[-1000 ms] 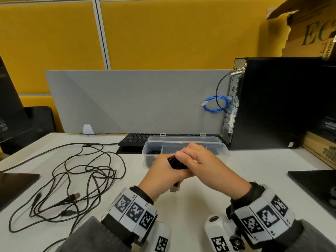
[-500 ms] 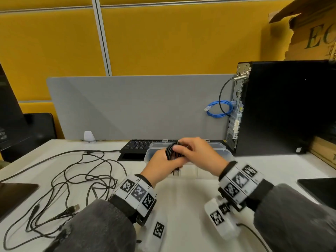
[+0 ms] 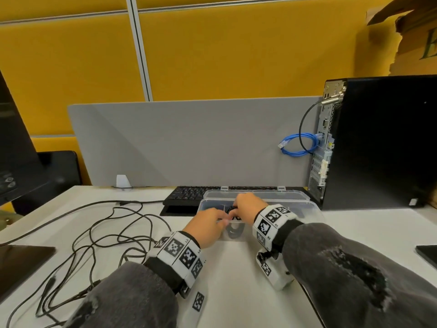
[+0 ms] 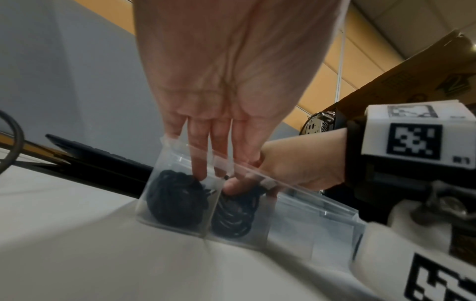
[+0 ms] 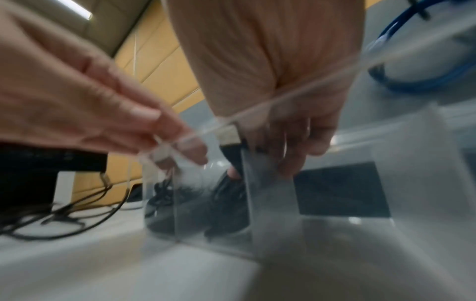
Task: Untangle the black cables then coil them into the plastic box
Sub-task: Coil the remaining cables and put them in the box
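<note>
Item: coiled black cable [image 4: 233, 218], carried from above the counter into the clear plastic box [image 3: 309, 210], my right hand [image 3: 248, 207] still pinching it, left hand [image 3: 208, 227] open; tangle remains.

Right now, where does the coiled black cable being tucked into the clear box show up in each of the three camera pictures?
Head: the coiled cable sits centre, low, seen through the plastic box's front wall, between both hands.
Left wrist: the coil is centre, in the second compartment, under the right hand.
Right wrist: blurred, the coil is centre, below the fingers.
Shared landmark: the earlier coil in the end compartment.
</note>
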